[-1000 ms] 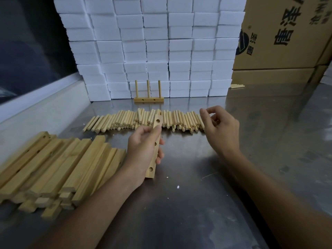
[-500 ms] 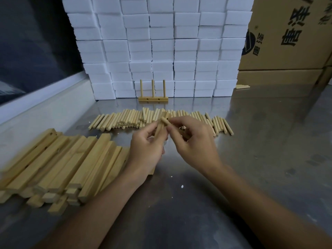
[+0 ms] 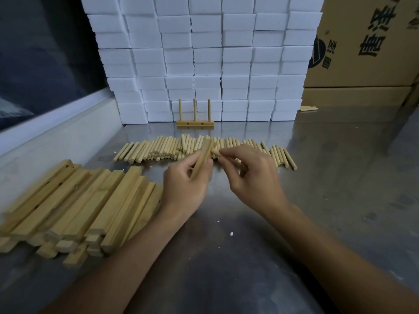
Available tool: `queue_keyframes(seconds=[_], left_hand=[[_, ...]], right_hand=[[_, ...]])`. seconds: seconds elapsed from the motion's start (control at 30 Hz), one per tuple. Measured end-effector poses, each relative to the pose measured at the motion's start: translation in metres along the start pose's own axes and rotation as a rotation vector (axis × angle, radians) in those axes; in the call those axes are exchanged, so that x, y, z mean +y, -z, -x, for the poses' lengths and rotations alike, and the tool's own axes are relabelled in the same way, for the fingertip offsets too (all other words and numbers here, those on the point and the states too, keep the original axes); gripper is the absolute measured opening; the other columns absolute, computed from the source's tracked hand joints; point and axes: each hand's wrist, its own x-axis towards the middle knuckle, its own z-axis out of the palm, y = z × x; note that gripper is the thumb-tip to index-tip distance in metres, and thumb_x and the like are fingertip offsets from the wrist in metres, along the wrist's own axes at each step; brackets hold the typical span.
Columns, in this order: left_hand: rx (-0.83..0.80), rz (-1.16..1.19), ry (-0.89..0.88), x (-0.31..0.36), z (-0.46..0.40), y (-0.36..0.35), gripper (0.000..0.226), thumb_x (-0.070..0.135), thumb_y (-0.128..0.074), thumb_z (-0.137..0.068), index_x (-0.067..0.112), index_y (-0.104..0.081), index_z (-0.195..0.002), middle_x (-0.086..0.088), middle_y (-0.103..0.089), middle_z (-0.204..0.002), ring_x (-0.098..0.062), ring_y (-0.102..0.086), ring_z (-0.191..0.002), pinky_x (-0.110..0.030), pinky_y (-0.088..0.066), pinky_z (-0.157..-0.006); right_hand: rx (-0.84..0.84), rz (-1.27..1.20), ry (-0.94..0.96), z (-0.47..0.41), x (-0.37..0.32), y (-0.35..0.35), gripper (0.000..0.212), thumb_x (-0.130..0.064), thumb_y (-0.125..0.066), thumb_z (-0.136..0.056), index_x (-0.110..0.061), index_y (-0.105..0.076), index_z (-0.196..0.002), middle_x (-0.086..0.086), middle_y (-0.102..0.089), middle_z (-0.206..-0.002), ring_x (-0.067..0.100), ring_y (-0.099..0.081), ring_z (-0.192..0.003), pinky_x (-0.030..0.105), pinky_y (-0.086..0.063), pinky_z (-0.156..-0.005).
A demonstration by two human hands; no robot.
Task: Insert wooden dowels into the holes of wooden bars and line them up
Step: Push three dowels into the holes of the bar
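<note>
Dowel meeting bar over a steel table

The left hand (image 3: 184, 189) is gripping a wooden bar (image 3: 202, 158) above the metal tabletop (image 3: 340, 200); the right hand (image 3: 251, 177) is pinching a dowel (image 3: 215, 152) against it, white foam blocks (image 3: 204, 53) and cardboard boxes (image 3: 367, 41) standing behind.

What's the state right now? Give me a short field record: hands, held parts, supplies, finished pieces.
left hand: left hand grips a wooden bar, tilted up and away
right hand: right hand pinches a dowel, tip at the bar's upper end
insertion: cannot tell if the dowel is seated yet
dowel supply: row of loose dowels lying on the metal table behind the hands
bar supply: pile of bars left of the left hand
finished piece: one bar with three upright dowels standing against the white foam blocks
</note>
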Motion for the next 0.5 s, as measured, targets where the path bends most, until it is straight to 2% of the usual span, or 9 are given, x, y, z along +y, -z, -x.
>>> queue_keyframes(seconds=[0.07,0.13,0.2,0.3,0.37,0.5], left_hand=[[0.015,-0.084,-0.058,0.0003,0.0004,0.0004,0.019,0.026,-0.059,-0.095,0.013,-0.072,-0.095,0.005,-0.054,-0.059,-0.010,-0.044,-0.051,-0.031,-0.037,-0.049],[0.025,-0.133,-0.064,0.0002,0.0014,-0.0010,0.024,0.027,-0.061,-0.094,0.012,-0.074,-0.107,0.000,-0.065,-0.075,-0.011,-0.058,-0.064,-0.032,-0.047,-0.059],[0.037,-0.159,-0.061,0.0002,0.0022,-0.0014,0.028,0.028,-0.063,-0.093,0.012,-0.073,-0.114,-0.001,-0.068,-0.084,-0.011,-0.063,-0.075,-0.032,-0.052,-0.067],[0.037,-0.152,-0.106,0.0018,0.0021,0.0000,0.024,0.028,-0.060,-0.091,0.016,-0.074,-0.107,-0.004,-0.070,-0.086,-0.016,-0.064,-0.078,-0.040,-0.052,-0.069],[0.019,-0.147,-0.140,0.0036,0.0027,0.0004,0.024,0.025,-0.060,-0.091,0.019,-0.074,-0.109,-0.004,-0.070,-0.089,-0.016,-0.065,-0.080,-0.039,-0.051,-0.070],[0.003,-0.199,-0.205,0.0030,0.0032,0.0018,0.026,0.023,-0.059,-0.091,0.019,-0.074,-0.112,-0.005,-0.069,-0.088,-0.017,-0.065,-0.078,-0.041,-0.051,-0.069]], right_hand=[[0.002,-0.001,0.009,0.0003,0.0000,0.0011,0.009,-0.008,-0.072,-0.089,-0.003,-0.075,-0.096,0.004,-0.072,-0.085,0.007,-0.060,-0.070,0.025,-0.051,-0.059],[0.014,-0.005,0.006,0.0013,-0.0004,0.0013,0.007,-0.007,-0.072,-0.089,-0.002,-0.075,-0.093,0.004,-0.071,-0.084,0.013,-0.063,-0.070,0.029,-0.051,-0.057],[0.030,-0.016,-0.003,0.0026,-0.0014,0.0011,0.005,-0.005,-0.072,-0.089,-0.002,-0.074,-0.091,0.004,-0.071,-0.083,0.014,-0.063,-0.069,0.026,-0.050,-0.057],[0.045,-0.039,-0.013,0.0037,-0.0035,0.0003,0.005,-0.005,-0.071,-0.089,-0.002,-0.073,-0.092,0.004,-0.071,-0.084,0.014,-0.064,-0.071,0.022,-0.051,-0.061],[0.049,-0.059,-0.038,0.0042,-0.0044,0.0000,0.005,-0.005,-0.070,-0.089,-0.003,-0.073,-0.092,0.003,-0.072,-0.084,0.013,-0.065,-0.070,0.023,-0.052,-0.062],[-0.002,-0.186,-0.205,0.0044,-0.0068,-0.0008,0.006,-0.006,-0.068,-0.091,-0.010,-0.073,-0.088,-0.009,-0.068,-0.075,0.003,-0.060,-0.063,0.019,-0.050,-0.058]])
